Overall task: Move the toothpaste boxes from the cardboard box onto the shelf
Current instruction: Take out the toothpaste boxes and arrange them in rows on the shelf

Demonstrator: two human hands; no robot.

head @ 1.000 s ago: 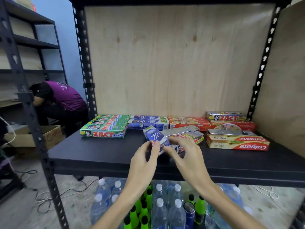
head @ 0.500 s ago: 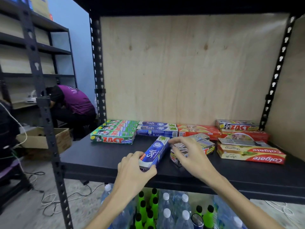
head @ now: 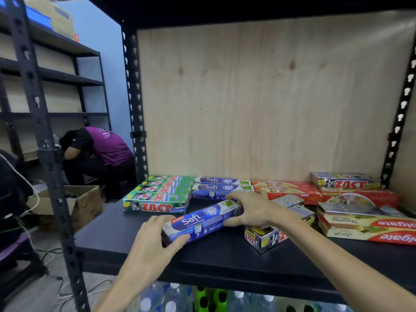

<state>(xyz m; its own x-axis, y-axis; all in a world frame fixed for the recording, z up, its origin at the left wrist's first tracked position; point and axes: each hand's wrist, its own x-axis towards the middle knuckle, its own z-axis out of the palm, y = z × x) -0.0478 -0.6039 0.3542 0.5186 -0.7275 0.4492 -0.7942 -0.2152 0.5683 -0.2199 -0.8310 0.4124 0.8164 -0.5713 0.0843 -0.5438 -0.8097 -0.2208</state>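
Left hand (head: 155,242) and right hand (head: 254,210) are gripping opposite ends of the blue Safi toothpaste box (head: 202,219), likely light, stiff, crushable carton; end holds look best.

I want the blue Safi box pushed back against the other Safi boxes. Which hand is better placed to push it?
Probably the left hand: it grips the near end of the blue Safi box, behind the push. The right hand holds the far end, between it and the Safi boxes.

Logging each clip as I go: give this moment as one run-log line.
phase: placing | left hand: grips near end of blue Safi box | right hand: holds far end | box: lying aslant on shelf
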